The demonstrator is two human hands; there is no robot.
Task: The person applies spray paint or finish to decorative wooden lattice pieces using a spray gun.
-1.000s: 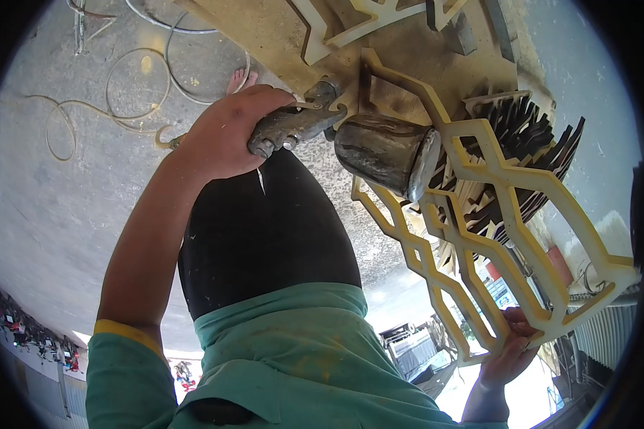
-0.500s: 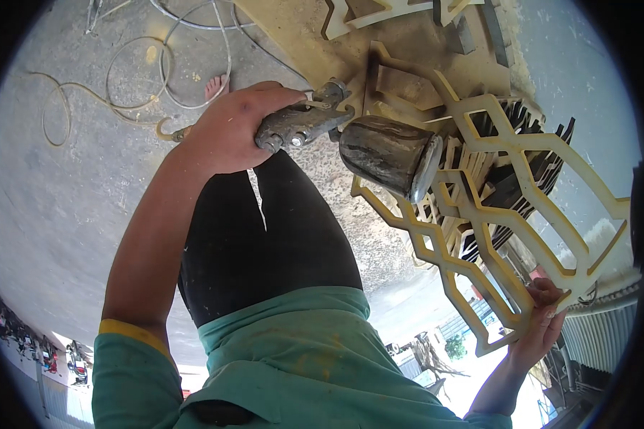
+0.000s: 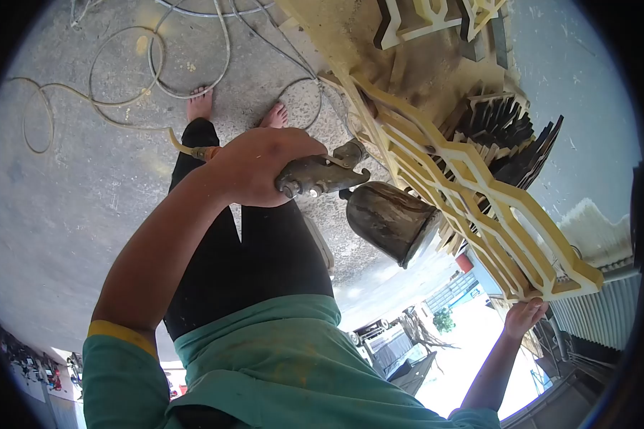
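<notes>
My left hand (image 3: 261, 168) is closed around a worn metal spray gun (image 3: 315, 179). A dented metal paint cup (image 3: 388, 220) hangs on the gun, close beside a yellowish lattice panel (image 3: 504, 196). A hose with an orange fitting (image 3: 206, 153) runs from behind that hand. My right hand (image 3: 526, 316) grips the panel's near lower end, its fingers curled at the edge. The panel stands tilted, with its thick edges turned toward me and its angular openings narrowed. Its far end reaches toward a board coated in yellow-brown paint (image 3: 408, 71).
Looped hose (image 3: 154, 89) lies on the concrete floor (image 3: 64, 193) at the left. Another lattice piece (image 3: 426, 28) is on the board at the top. Dark stacked pieces (image 3: 504, 136) stand behind the panel, near the wall (image 3: 587, 93). Corrugated metal (image 3: 590, 322) is at the right.
The lattice panel has been tilted more edge-on, its near end raised by my right hand. My left hand and the spray gun have moved right and nearer to me. Both feet now show.
</notes>
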